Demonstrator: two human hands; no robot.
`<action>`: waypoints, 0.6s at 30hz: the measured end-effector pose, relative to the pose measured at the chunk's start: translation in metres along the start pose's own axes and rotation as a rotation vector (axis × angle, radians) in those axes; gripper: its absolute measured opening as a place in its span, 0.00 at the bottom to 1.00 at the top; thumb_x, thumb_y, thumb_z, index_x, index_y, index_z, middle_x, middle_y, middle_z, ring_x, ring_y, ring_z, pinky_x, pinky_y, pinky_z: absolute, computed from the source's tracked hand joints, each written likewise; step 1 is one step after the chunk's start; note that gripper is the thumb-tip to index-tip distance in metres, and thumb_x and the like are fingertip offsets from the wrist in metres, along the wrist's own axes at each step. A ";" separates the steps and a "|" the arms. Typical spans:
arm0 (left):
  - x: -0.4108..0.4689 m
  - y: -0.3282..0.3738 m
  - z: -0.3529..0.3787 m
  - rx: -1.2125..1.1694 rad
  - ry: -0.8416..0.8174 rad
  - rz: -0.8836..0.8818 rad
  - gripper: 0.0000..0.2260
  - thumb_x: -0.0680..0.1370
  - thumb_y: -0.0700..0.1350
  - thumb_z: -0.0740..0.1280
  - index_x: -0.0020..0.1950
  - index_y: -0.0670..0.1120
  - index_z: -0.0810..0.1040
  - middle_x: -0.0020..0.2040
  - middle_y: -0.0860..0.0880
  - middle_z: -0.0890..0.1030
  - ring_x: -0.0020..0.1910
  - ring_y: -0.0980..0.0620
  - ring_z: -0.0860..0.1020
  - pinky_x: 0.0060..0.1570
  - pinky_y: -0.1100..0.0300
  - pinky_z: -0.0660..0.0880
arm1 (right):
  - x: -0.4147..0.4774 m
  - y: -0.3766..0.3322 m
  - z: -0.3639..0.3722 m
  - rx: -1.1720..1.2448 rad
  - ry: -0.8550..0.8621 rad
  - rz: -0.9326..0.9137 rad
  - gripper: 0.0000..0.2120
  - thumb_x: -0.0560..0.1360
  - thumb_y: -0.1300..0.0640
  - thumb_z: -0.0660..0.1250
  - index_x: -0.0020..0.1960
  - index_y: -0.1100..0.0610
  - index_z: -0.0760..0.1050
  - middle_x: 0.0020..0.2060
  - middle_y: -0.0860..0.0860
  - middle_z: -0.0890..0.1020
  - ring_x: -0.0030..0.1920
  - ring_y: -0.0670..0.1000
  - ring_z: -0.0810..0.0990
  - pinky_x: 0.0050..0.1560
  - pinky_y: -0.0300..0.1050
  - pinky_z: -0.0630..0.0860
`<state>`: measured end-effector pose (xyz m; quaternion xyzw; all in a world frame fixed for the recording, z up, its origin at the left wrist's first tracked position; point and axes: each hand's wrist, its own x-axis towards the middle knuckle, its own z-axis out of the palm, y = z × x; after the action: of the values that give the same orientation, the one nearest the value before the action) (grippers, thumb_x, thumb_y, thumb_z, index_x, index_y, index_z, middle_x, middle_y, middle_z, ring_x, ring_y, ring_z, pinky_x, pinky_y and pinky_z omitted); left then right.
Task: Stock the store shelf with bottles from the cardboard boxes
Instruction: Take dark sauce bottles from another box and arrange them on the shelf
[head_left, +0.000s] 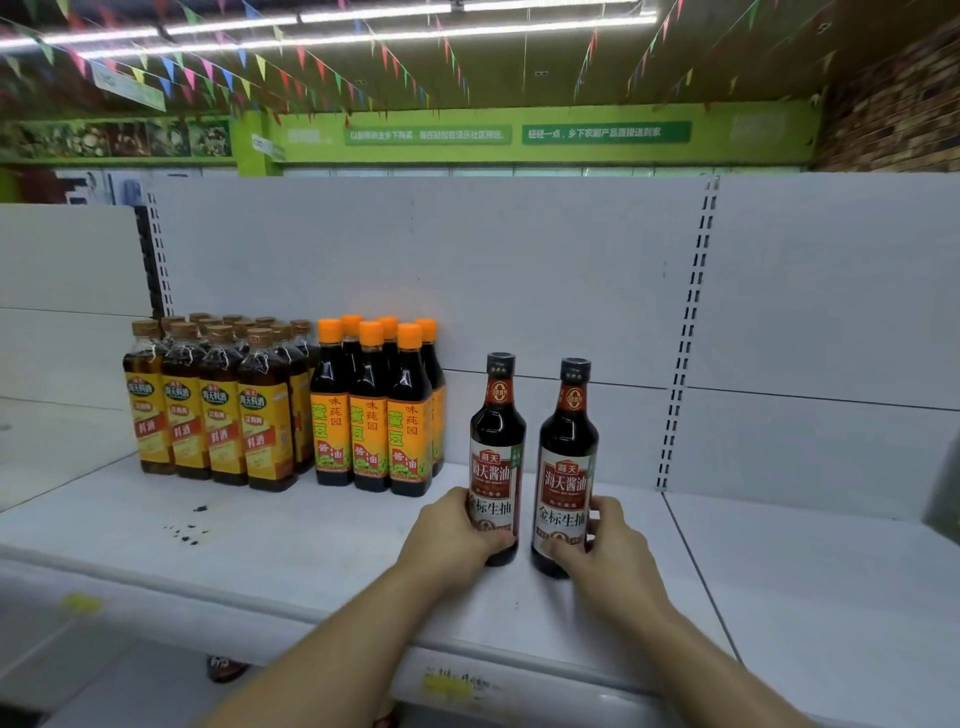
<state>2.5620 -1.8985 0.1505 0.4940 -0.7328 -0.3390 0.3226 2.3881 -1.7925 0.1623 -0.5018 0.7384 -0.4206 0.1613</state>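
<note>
Both hands are up on the white shelf (311, 551), each wrapped around the lower part of its own dark soy sauce bottle: the left hand (451, 538) grips the left bottle (497, 457) and the right hand (605, 551) grips the right bottle (566, 467). The two bottles stand upright side by side with a narrow gap between them. To their left stands a cluster of orange-capped bottles (371, 410), and left again a bigger cluster of yellow-labelled bottles (218, 405) with brown caps, all near the back panel (519, 270).
</note>
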 end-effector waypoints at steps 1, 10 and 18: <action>0.005 -0.001 0.002 0.003 0.009 0.001 0.23 0.69 0.54 0.81 0.60 0.55 0.77 0.57 0.58 0.84 0.54 0.56 0.83 0.60 0.53 0.80 | 0.007 0.000 0.002 -0.013 -0.004 0.001 0.32 0.73 0.45 0.77 0.70 0.51 0.67 0.58 0.47 0.83 0.55 0.51 0.83 0.58 0.52 0.80; 0.066 -0.006 0.020 0.053 0.121 -0.008 0.23 0.72 0.56 0.79 0.63 0.53 0.79 0.60 0.57 0.84 0.59 0.52 0.82 0.64 0.48 0.78 | 0.076 0.005 0.028 -0.082 0.041 -0.015 0.28 0.74 0.46 0.75 0.67 0.52 0.66 0.57 0.49 0.84 0.55 0.54 0.83 0.56 0.54 0.80; 0.120 -0.012 0.031 0.087 0.158 -0.011 0.23 0.74 0.55 0.78 0.66 0.50 0.79 0.62 0.54 0.84 0.60 0.50 0.82 0.63 0.51 0.78 | 0.127 0.008 0.049 -0.111 0.077 -0.053 0.21 0.77 0.46 0.72 0.61 0.52 0.64 0.56 0.51 0.83 0.54 0.56 0.83 0.52 0.52 0.79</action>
<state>2.5063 -2.0094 0.1399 0.5369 -0.7163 -0.2685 0.3557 2.3589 -1.9256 0.1501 -0.5128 0.7528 -0.4021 0.0935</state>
